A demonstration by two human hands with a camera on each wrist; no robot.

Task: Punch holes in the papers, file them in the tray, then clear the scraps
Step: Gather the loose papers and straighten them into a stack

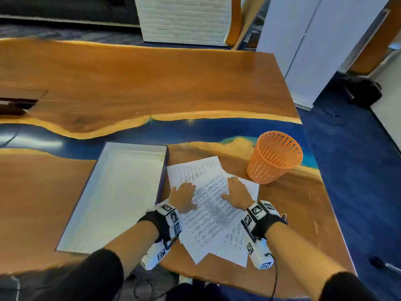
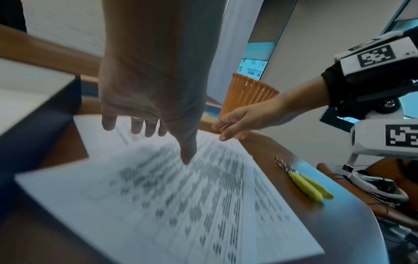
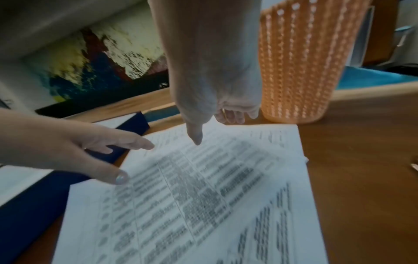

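Note:
A loose, fanned stack of printed papers (image 1: 211, 210) lies on the wooden table, just right of the tray. My left hand (image 1: 183, 195) rests on the stack's left part with fingers spread and straight. My right hand (image 1: 236, 193) lies over the stack's right part, fingers straight. In the wrist views both hands, the left hand (image 2: 144, 114) and the right hand (image 3: 217, 110), sit over the papers (image 2: 172, 196) (image 3: 192, 196) with nothing gripped. The white tray (image 1: 91, 187) with dark outer walls holds nothing. A yellow-handled hole punch (image 2: 304, 184) lies on the table right of the papers.
An orange mesh basket (image 1: 274, 156) stands upright right behind the papers' far right corner. The table's near edge runs close under the papers, and its right edge drops to blue carpet. White cabinets stand at the back right.

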